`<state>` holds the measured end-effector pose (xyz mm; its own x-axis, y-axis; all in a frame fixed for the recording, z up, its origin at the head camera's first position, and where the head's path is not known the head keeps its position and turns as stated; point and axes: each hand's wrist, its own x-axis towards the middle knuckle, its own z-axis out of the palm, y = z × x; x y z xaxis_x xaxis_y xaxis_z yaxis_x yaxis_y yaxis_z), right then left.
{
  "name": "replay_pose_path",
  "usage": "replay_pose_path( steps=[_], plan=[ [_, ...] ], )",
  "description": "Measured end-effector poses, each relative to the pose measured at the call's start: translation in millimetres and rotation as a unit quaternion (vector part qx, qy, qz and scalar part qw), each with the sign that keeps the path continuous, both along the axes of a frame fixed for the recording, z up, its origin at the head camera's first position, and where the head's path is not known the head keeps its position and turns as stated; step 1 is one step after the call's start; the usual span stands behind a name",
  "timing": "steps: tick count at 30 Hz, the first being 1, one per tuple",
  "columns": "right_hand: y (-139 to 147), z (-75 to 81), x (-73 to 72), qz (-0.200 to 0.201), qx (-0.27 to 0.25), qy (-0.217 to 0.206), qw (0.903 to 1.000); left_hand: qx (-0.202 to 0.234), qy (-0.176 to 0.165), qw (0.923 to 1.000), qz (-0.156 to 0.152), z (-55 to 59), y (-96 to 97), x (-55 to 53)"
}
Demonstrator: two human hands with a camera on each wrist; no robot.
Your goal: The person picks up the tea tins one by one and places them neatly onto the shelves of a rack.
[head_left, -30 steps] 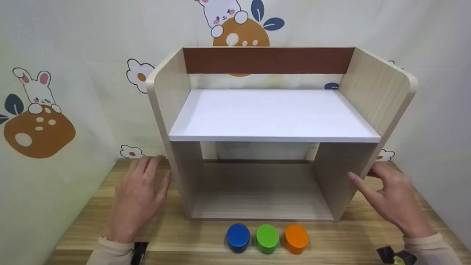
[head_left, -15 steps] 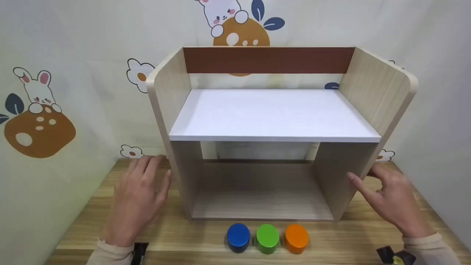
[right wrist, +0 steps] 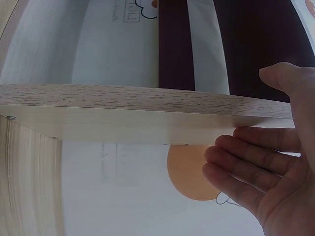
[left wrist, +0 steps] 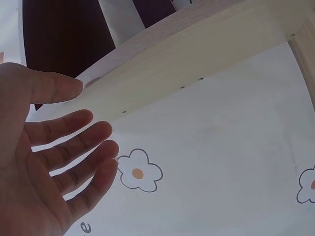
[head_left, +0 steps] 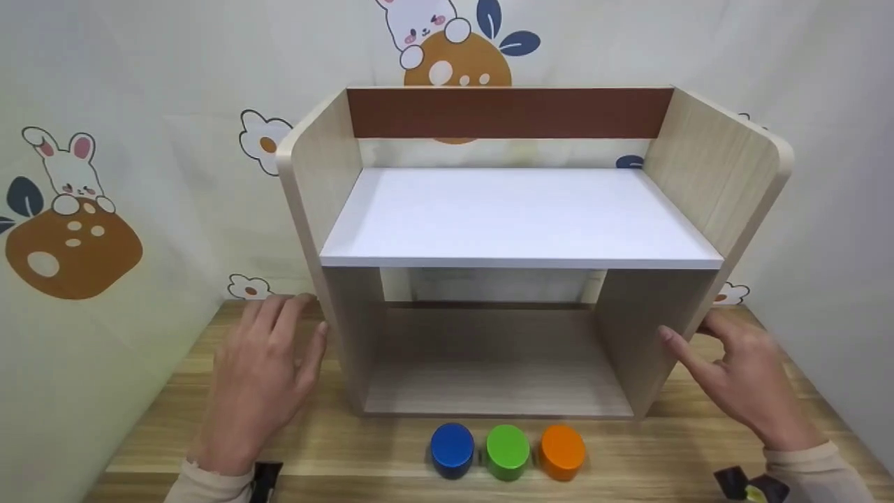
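A small wooden desktop shelf (head_left: 520, 216) with a white middle board stands on the wood-grain table. Beside its left side panel (head_left: 311, 202) my left hand (head_left: 258, 377) is held with loosely bent fingers, holding nothing. In the left wrist view the thumb and fingertips (left wrist: 106, 130) are spread near that panel. My right hand (head_left: 747, 377) is at the right side panel (head_left: 726, 168), thumb across its front edge and fingers along the outer face. The right wrist view has those fingers (right wrist: 246, 157) straight, close to the panel, not curled round it.
In front of the shelf stand a blue cylinder (head_left: 452, 447), a green cylinder (head_left: 508, 450) and an orange cylinder (head_left: 561, 450) in a row on the table (head_left: 335, 461). A wall cloth (head_left: 188, 209) with rabbits and flowers hangs close behind.
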<state>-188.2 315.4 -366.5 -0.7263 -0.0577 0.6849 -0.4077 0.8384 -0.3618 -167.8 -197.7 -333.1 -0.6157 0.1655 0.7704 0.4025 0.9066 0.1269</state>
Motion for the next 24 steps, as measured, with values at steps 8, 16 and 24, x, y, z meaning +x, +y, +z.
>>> replay_pose_path(
  steps=[8,16,24],
  plan=[
    [-1.3,1.0,0.8,-0.004,0.007,-0.001,1.0,-0.002,0.008,1.0,-0.002,2.7,4.1,4.1],
    [-1.7,1.6,0.4,-0.001,0.007,-0.003,1.0,-0.015,0.017,0.9997,0.0,4.6,7.6,7.1],
    [-1.8,1.3,0.6,0.001,0.012,0.007,0.9999,-0.017,0.017,0.9997,0.003,6.6,8.2,10.3]
  ],
)
